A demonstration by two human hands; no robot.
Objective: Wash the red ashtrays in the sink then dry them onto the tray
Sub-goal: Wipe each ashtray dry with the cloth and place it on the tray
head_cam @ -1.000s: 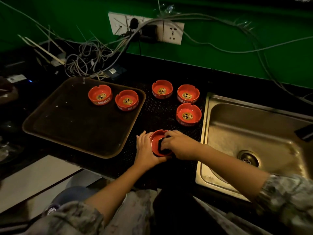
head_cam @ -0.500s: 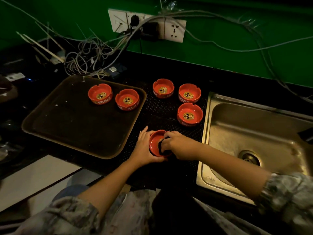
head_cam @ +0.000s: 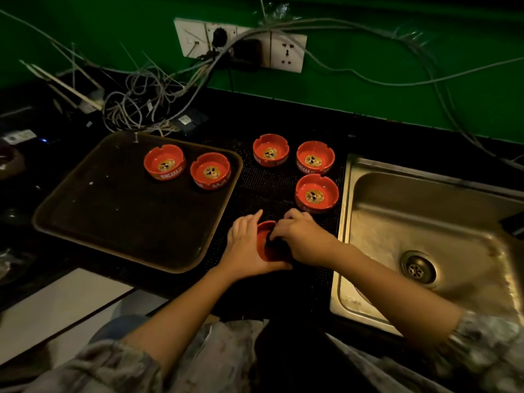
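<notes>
Holding red ashtray (head_cam: 268,245) in left hand (head_cam: 246,245), right hand (head_cam: 304,240) wiping inside

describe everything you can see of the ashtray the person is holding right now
The held ashtray is red, round and shallow, glossy like glazed ceramic, and looks the same as the others. It sits low over the black dotted mat between the tray and the sink. The left hand cups its left side, and the right hand presses a dark cloth or pad inside, hiding its centre and right rim.
</notes>
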